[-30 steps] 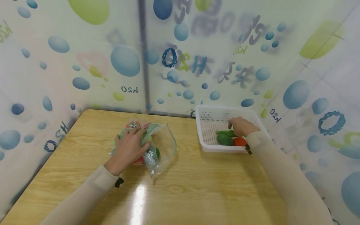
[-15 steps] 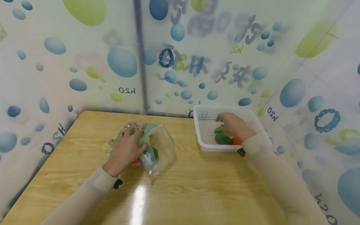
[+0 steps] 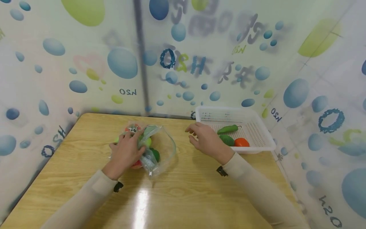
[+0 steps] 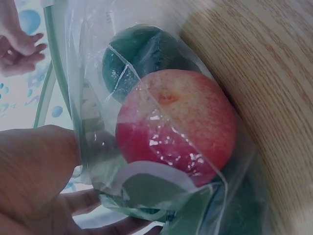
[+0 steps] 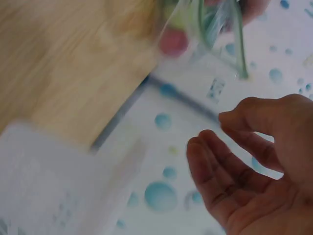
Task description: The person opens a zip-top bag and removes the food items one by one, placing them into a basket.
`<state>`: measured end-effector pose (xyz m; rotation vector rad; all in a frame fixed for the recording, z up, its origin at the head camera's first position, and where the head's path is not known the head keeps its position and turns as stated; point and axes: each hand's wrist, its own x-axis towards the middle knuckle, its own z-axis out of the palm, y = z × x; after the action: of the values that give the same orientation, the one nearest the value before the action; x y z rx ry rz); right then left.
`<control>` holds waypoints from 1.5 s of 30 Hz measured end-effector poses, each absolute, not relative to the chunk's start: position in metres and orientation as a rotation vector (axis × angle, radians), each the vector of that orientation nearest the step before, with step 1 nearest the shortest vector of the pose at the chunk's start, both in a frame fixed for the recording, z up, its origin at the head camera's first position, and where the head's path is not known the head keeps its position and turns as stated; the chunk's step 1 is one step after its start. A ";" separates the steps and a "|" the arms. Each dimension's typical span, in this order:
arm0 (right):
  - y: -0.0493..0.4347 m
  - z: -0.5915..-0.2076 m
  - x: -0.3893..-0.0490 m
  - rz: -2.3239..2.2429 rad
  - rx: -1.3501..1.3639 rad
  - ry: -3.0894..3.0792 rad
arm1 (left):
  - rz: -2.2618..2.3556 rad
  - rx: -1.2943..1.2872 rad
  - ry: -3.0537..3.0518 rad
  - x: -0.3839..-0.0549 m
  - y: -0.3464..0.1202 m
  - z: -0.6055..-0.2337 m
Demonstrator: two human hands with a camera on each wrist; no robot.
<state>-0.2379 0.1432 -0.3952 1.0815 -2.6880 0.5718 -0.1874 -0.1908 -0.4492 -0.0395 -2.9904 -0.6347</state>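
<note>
A clear zip bag (image 3: 168, 156) of toy-like fruit and vegetables lies at the left of the table. My left hand (image 3: 124, 156) holds it from above, fingers bent over the plastic and thumb toward its open mouth. Inside, the left wrist view shows a red-yellow apple-like fruit (image 4: 178, 122) and a dark green rounded item (image 4: 132, 58). My right hand (image 3: 207, 140) is in the air by the left side of the white basket (image 3: 263, 135), fingers loosely bent with nothing between them. In the basket lie a green chili pepper (image 3: 227, 128), a dark green rounded item (image 3: 227, 140) and a red tomato (image 3: 241, 142).
The wooden table (image 3: 183, 197) meets a patterned curtain wall (image 3: 177, 95) at its back edge. The basket stands at the back right, near the side wall. Bare tabletop shows between bag and basket and along the front.
My right hand has moved left out of the basket, uncovering the pepper, which lies slightly farther back than before. The left hand stays on the bag. The head view has shifted slightly.
</note>
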 end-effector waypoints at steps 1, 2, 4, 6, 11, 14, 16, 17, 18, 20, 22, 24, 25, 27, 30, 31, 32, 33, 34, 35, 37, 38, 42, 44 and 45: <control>0.135 -0.397 -0.234 0.598 1.126 -2.663 | -0.635 -0.041 -2.991 -0.188 -0.191 -0.450; 0.127 -0.399 -0.231 0.622 1.172 -2.639 | -0.633 -0.042 -2.993 -0.188 -0.192 -0.450; 0.110 -0.405 -0.225 0.661 1.271 -2.584 | -0.631 -0.043 -2.993 -0.188 -0.192 -0.449; 0.094 -0.411 -0.221 0.666 1.362 -2.544 | -0.625 -0.044 -2.993 -0.188 -0.193 -0.449; 0.059 -0.428 -0.215 0.570 1.458 -2.611 | -0.605 -0.041 -2.993 -0.189 -0.191 -0.449; 0.043 -0.440 -0.218 0.446 1.423 -2.713 | -0.599 -0.032 -2.997 -0.189 -0.191 -0.450; 0.035 -0.447 -0.220 0.367 1.394 -2.765 | -0.596 -0.029 -3.001 -0.189 -0.191 -0.450; 0.031 -0.451 -0.221 0.346 1.384 -2.784 | -0.594 -0.028 -3.003 -0.189 -0.191 -0.451; 0.029 -0.453 -0.222 0.333 1.378 -2.796 | -0.591 -0.029 -3.005 -0.189 -0.191 -0.452; 0.025 -0.456 -0.222 0.361 1.374 -2.823 | -0.586 -0.034 -3.006 -0.189 -0.191 -0.452; 0.024 -0.456 -0.222 0.401 1.373 -2.851 | -0.584 -0.040 -3.004 -0.188 -0.191 -0.453; 0.023 -0.456 -0.223 0.441 1.387 -2.884 | -0.585 -0.043 -3.000 -0.188 -0.192 -0.453; 0.023 -0.456 -0.224 0.462 1.399 -2.907 | -0.585 -0.044 -2.999 -0.188 -0.192 -0.453; 0.023 -0.456 -0.224 0.469 1.427 -2.936 | -0.587 -0.046 -2.998 -0.188 -0.192 -0.453; 0.023 -0.458 -0.224 0.480 1.465 -2.959 | -0.585 -0.052 -3.000 -0.188 -0.191 -0.453; 0.023 -0.459 -0.224 0.483 1.468 -2.965 | -0.585 -0.055 -3.000 -0.188 -0.191 -0.453; 0.023 -0.460 -0.225 0.490 1.466 -2.969 | -0.585 -0.059 -2.999 -0.188 -0.191 -0.453; 0.023 -0.462 -0.225 0.500 1.461 -2.973 | -0.586 -0.062 -2.998 -0.188 -0.190 -0.452; 0.023 -0.464 -0.225 0.512 1.452 -2.977 | -0.584 -0.065 -2.997 -0.188 -0.190 -0.452; 0.022 -0.466 -0.225 0.529 1.443 -2.981 | -0.584 -0.068 -2.995 -0.188 -0.190 -0.452; 0.021 -0.470 -0.225 0.553 1.429 -2.972 | -0.586 -0.071 -2.993 -0.188 -0.189 -0.452; 0.020 -0.472 -0.226 0.564 1.423 -2.962 | -0.585 -0.074 -2.993 -0.188 -0.189 -0.452; 0.018 -0.479 -0.224 0.614 1.404 -2.917 | -0.579 -0.077 -2.990 -0.188 -0.189 -0.452; 0.018 -0.482 -0.223 0.643 1.391 -2.910 | -0.575 -0.079 -2.991 -0.188 -0.189 -0.452; 0.018 -0.483 -0.223 0.657 1.384 -2.910 | -0.575 -0.078 -2.992 -0.188 -0.189 -0.452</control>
<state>-0.2229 0.0176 -0.4829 1.3839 -2.9100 0.6573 -0.1881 -0.1893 -0.4523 -0.0778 -2.9917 -0.5754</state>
